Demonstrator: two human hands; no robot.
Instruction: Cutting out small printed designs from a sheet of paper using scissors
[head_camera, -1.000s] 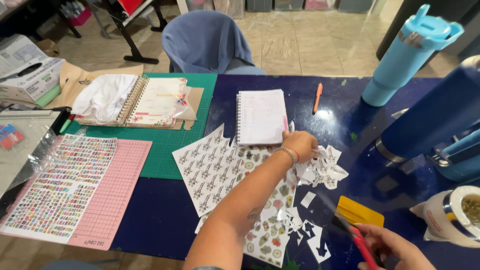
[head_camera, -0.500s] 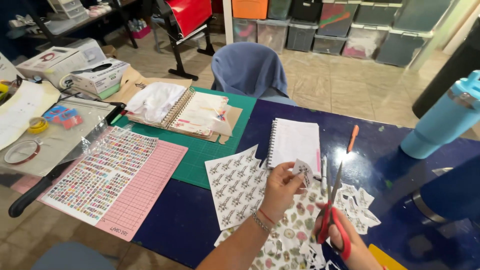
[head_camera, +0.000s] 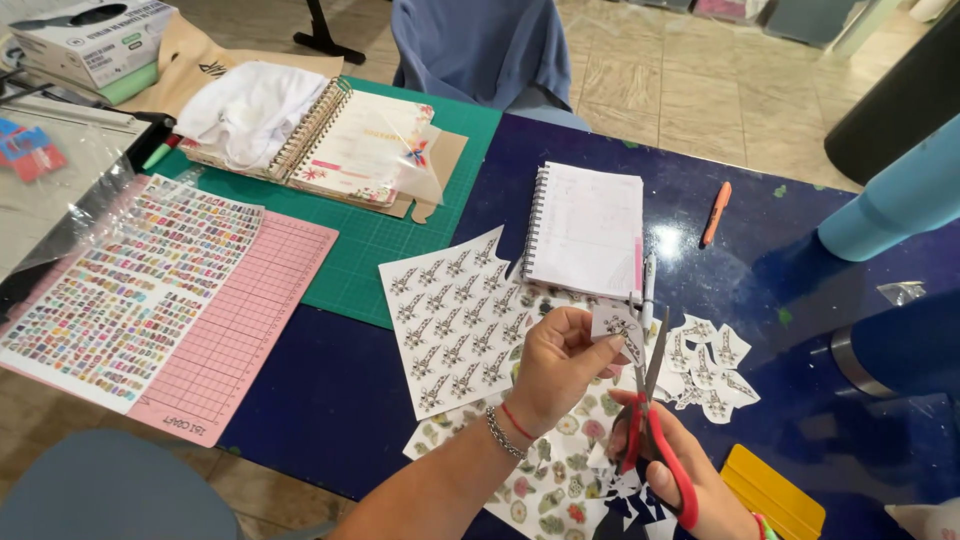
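**A:** So where's everything sitting right now?

**B:** My left hand has a pinch grip on a small sticker cutout, thumb and fingertips clamped on its lower edge, holding it up off the desk. My right hand is clenched through the red handles of the scissors, blades pointing up and parted a little right at the cutout's edge.

**A:** And where's that relative to the notebook?

**B:** I'll use the small spiral notebook as the anchor. The cutout is just below its bottom right corner. A white pen lies along the notebook's lower right side. The giraffe sticker sheet is below and left of the notebook, touching its bottom left corner. A pile of already cut pieces sits below and right of it.

**A:** Other stuff?

**B:** An orange marker lies right of the notebook, well apart. A green cutting mat is left of it, with an open planner on top. Further left there's a pink mat carrying a sheet of colourful stickers. A flower sticker sheet is under my wrists, and a yellow squeegee is far below and right of the notebook, near my right hand.
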